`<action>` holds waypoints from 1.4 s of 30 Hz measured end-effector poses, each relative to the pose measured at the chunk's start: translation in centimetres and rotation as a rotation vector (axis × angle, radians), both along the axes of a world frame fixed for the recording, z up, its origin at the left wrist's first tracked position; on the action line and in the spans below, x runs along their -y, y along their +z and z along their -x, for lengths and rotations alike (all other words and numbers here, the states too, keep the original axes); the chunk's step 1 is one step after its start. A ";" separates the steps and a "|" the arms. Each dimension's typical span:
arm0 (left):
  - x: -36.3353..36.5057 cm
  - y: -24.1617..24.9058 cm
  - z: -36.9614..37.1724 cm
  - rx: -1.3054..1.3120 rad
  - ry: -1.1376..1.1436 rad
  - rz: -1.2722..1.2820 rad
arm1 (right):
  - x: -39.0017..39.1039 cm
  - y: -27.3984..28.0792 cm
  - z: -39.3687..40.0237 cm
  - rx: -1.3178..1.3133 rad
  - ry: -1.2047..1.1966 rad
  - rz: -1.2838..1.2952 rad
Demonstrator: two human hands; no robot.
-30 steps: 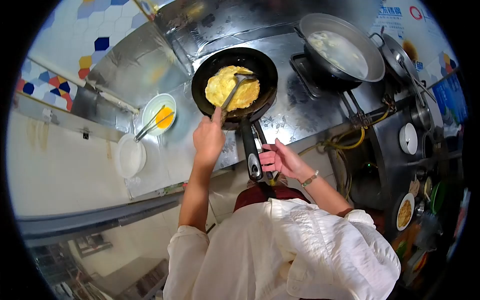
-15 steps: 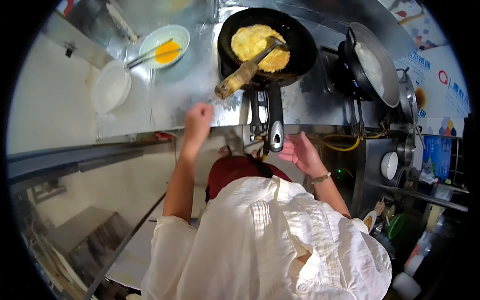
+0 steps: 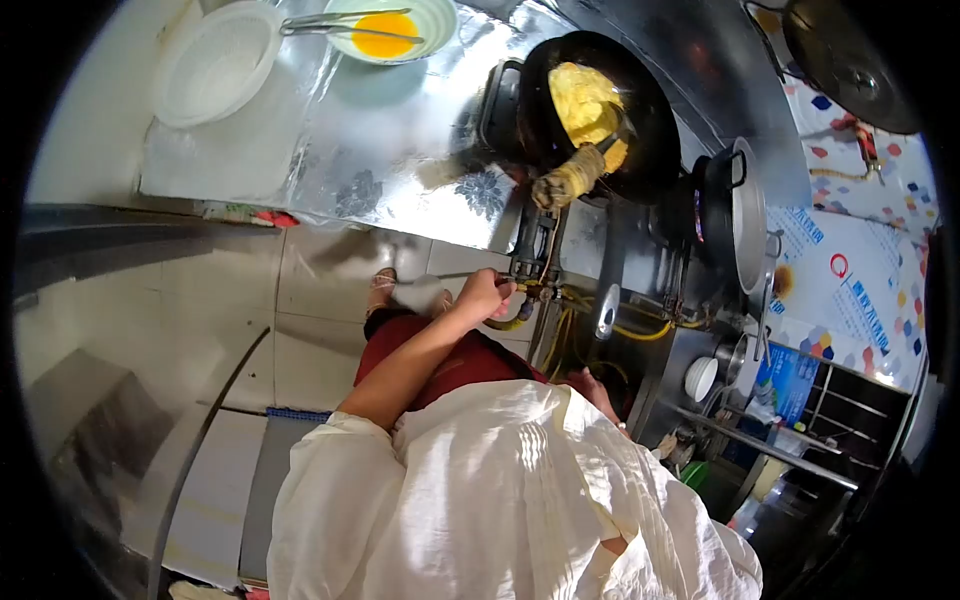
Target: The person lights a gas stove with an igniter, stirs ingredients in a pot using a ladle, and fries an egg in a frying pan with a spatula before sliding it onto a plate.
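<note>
My left hand (image 3: 484, 297) is closed with its fingertips at the gas valve (image 3: 523, 287) on the burner pipe, below the counter's front edge. Low beside my body, my right hand (image 3: 594, 388) shows only in part; its fingers look loose and hold nothing visible. Above them a black frying pan (image 3: 650, 150) sits on the burner, its long handle (image 3: 609, 290) pointing toward me. In it lies a yellow fried egg (image 3: 580, 95). A spatula (image 3: 572, 178) with a wrapped handle rests over the pan's rim, its blade on the egg.
A bowl (image 3: 440, 35) of beaten egg with tongs (image 3: 310, 24) across it stands at the back left, beside a white strainer basket (image 3: 185, 90). Another pan (image 3: 745, 220) is on the right burner. Yellow hoses (image 3: 640, 332) run below the counter edge.
My left hand has gone down from above the counter's front to the gas valve. My right hand has dropped away from the pan handle toward my body. The view has shifted and turned.
</note>
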State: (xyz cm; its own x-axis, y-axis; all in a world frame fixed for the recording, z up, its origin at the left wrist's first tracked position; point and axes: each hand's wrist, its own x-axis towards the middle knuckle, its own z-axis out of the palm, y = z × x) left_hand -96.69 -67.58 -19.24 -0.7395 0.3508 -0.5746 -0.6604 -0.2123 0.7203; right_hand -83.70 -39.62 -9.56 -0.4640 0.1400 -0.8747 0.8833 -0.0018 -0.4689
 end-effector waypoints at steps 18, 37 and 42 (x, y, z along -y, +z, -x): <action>-1.2 -1.9 -0.6 -0.232 0.076 0.231 | 6.3 4.0 5.5 0.110 0.366 -0.268; 1.2 -1.1 -1.1 0.036 0.129 0.168 | 5.4 5.6 6.7 0.030 0.256 -0.219; 4.3 -0.8 -2.3 0.127 0.247 0.155 | 3.6 12.7 12.4 -0.725 0.371 -0.391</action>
